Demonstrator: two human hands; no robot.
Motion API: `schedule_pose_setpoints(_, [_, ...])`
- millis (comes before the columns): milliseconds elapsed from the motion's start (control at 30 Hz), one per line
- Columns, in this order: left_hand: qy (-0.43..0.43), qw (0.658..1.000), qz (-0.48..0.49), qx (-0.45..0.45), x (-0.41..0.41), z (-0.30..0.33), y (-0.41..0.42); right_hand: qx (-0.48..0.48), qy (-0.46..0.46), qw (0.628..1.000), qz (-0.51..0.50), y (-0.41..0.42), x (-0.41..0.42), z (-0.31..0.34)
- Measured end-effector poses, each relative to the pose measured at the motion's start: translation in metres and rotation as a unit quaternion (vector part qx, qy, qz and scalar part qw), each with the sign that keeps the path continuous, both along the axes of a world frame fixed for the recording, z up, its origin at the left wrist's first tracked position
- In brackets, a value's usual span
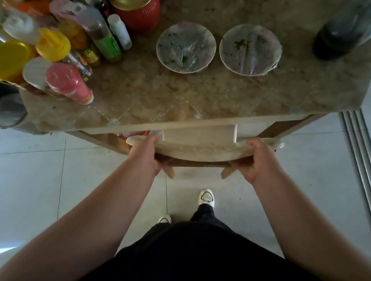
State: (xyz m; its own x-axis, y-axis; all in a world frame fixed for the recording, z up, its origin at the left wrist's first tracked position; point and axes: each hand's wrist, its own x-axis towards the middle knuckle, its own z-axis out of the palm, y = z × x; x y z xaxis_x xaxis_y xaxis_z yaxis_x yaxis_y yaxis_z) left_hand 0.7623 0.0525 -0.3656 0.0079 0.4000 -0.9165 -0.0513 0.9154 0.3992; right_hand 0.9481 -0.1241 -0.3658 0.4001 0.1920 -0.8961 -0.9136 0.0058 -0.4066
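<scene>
Stool [201,152]: half under the table [228,119] edge, pale seat showing.
Left hand [146,155]: curled round the seat's left rim.
Right hand [256,162]: curled round the right rim.
Advice: keep level, move straight (legs may catch the table).

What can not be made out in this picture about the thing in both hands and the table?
Head view only:
1. Pale board: its far part is hidden under the table edge; whether it is a stool seat is unclear.
2. Left hand and right hand: fingers curl under the board, so the grip below is hidden.
3. Green-labelled bottle: label blurred, unreadable.
4. Dark bottle: top cut off by the frame's upper edge.
</scene>
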Motion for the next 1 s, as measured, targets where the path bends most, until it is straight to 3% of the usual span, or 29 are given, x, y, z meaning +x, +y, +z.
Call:
schedule_pose_setpoints(200, [-0.029,0.997,-0.071,-0.01,-0.054,0.027,-0.015,0.016,-0.023,1.0,-0.004,-0.035,-0.068,0.039])
schedule_pose_setpoints(400, [0.013,0.986,-0.164,-0.031,-0.142,0.056,-0.044,0.007,-0.017,1.0,-0.018,-0.077,-0.166,0.066])
schedule_pose_setpoints(633, [0.021,0.982,-0.181,-0.039,-0.231,0.085,-0.107,-0.031,-0.001,0.999,-0.025,-0.135,-0.256,0.081])
schedule_pose_setpoints(1000, [0.026,0.982,-0.187,-0.009,-0.349,0.09,-0.214,0.014,-0.011,0.999,-0.032,-0.246,-0.376,0.066])
